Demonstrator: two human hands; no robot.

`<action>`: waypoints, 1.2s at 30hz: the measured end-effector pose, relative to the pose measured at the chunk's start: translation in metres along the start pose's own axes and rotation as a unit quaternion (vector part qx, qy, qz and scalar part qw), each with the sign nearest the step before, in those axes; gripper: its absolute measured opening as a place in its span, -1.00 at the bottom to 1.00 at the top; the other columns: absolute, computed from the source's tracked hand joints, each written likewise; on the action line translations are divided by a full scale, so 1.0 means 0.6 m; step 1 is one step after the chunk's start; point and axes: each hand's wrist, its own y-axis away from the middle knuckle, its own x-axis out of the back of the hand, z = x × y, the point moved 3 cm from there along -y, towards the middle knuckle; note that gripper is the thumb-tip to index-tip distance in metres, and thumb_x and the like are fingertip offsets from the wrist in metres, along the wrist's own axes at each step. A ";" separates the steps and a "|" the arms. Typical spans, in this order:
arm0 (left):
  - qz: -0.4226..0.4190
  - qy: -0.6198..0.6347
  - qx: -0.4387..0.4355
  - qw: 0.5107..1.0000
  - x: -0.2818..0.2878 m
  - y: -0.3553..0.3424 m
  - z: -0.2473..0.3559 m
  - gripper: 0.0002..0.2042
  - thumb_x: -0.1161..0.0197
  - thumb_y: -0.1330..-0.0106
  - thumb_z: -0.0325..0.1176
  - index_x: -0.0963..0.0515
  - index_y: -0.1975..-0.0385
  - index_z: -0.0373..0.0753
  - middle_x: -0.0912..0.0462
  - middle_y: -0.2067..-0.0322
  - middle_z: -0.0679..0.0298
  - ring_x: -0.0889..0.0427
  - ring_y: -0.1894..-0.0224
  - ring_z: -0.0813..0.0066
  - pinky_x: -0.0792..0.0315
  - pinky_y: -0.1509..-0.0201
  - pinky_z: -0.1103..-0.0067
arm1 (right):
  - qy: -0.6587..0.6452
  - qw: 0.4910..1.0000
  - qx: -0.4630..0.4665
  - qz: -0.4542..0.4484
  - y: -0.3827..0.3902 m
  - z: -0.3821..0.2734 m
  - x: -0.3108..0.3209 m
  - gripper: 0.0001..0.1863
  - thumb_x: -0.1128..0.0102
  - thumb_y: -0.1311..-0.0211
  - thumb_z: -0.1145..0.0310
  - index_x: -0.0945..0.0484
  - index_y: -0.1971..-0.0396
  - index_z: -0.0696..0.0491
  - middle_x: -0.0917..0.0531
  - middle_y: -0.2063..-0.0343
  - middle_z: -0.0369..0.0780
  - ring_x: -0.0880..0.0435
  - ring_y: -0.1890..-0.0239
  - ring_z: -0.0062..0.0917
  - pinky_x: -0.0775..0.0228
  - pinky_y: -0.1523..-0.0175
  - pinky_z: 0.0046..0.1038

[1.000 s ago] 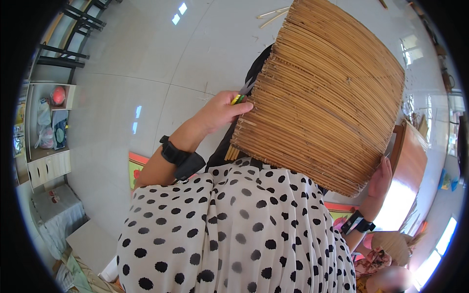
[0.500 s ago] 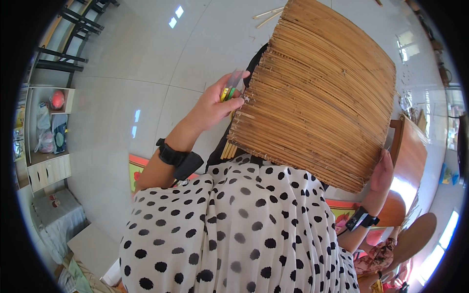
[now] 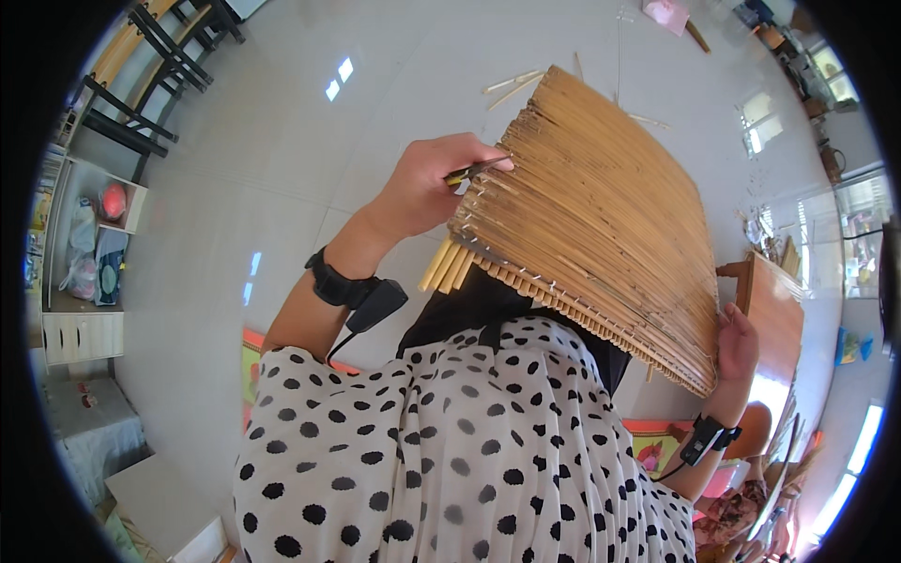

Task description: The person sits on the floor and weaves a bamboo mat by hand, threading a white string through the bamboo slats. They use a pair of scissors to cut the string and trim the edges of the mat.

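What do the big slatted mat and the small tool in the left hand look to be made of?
Mat: thin bamboo or reed-like strips, tan and matte, laid side by side and bound with pale cord; the fibrous grain suggests plant material. Tool in the left hand: dark blade, likely metal, with a yellow, probably plastic part; too small to confirm.

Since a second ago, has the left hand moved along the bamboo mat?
Yes. The left hand has shifted up the mat's left edge, away from the polka-dot garment, toward the top corner of the bamboo mat.
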 end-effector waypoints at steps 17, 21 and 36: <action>0.172 0.150 0.001 0.974 0.001 -0.276 0.044 -0.78 -0.49 -0.21 -0.35 -0.66 0.26 -0.31 -0.63 0.48 0.44 -0.46 0.41 0.72 -0.42 0.27 0.65 | -0.282 0.953 0.011 -0.109 -0.064 -0.109 -0.028 -0.74 0.10 -0.43 0.39 -0.52 0.37 0.21 -0.41 -0.22 0.27 -0.30 -0.39 0.11 -0.34 -0.35 0.10; 0.190 0.161 0.015 0.968 0.009 -0.310 0.037 -0.77 -0.48 -0.22 -0.34 -0.67 0.24 -0.33 -0.68 0.43 0.42 -0.52 0.38 0.72 -0.46 0.23 0.64 | -0.204 0.975 0.063 -0.063 -0.075 -0.098 -0.032 -0.78 0.02 -0.41 0.32 -0.53 0.31 0.16 -0.45 -0.21 0.13 -0.35 -0.36 0.05 -0.34 -0.29 0.15; 0.115 0.177 -0.001 0.978 0.020 -0.405 0.078 -0.77 -0.44 -0.28 -0.30 -0.66 0.23 -0.34 -0.63 0.44 0.42 -0.50 0.41 0.72 -0.41 0.30 0.65 | -0.096 0.929 0.340 -0.113 -0.119 -0.130 -0.131 -0.81 -0.04 -0.47 0.28 -0.51 0.02 -0.06 -0.56 -0.01 -0.42 -0.42 -0.21 -0.49 -0.09 -0.37 -0.09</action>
